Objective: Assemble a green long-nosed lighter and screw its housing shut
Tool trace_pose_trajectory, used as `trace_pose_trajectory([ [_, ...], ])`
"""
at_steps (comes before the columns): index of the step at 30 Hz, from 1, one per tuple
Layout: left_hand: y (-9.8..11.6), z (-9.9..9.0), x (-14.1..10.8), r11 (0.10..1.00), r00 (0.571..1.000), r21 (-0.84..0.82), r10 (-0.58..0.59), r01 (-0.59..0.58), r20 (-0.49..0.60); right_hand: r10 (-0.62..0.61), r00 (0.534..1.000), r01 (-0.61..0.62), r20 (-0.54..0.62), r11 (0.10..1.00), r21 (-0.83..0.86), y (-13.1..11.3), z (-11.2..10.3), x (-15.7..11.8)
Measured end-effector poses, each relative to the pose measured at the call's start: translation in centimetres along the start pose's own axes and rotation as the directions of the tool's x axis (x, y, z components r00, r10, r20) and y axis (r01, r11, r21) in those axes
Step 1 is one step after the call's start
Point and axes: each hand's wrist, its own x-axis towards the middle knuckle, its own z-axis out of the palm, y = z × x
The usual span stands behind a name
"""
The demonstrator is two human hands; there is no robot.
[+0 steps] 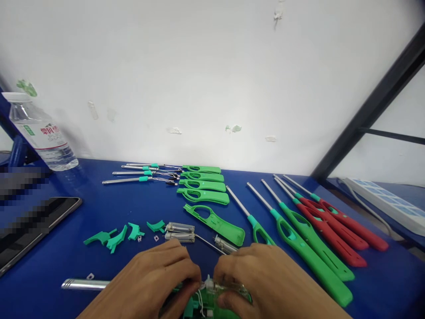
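Observation:
At the bottom middle, my left hand (159,272) and my right hand (265,274) work close together over an open green lighter handle shell (226,313). The right fingers are closed around a clear plastic fuel tank (232,285) above the shell. My left fingers are pinched beside the tank's nozzle end; what lies between them is hidden. Thin white wires (200,299) run below the left fingertips. A silver lighter tube (84,284) sticks out to the left from under my left wrist. Beyond my hands lie clear fuel tanks (179,228) and another green shell half (215,224).
Teal triggers (116,239) lie left of centre. Several green shells (202,184) and metal tubes (129,180) line the wall side. Green lighters (310,261) and red lighters (332,230) lie right. A phone (40,230) and water bottle (43,137) stand left.

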Motion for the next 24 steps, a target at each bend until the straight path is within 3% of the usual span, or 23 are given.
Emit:
trace_pose_trajectory([
  [14,-0.13,-0.09,0.36,0.995,0.996,0.051,0.086,-0.085,-0.011,-0.027,1.0,0.027,-0.002,0.997,-0.072,0.07,-0.01,-0.05],
  [24,0.18,-0.09,0.07,0.992,0.997,0.099,0.08,-0.082,0.023,-0.06,0.998,0.059,-0.017,0.994,-0.09,-0.24,-0.1,-0.03],
])
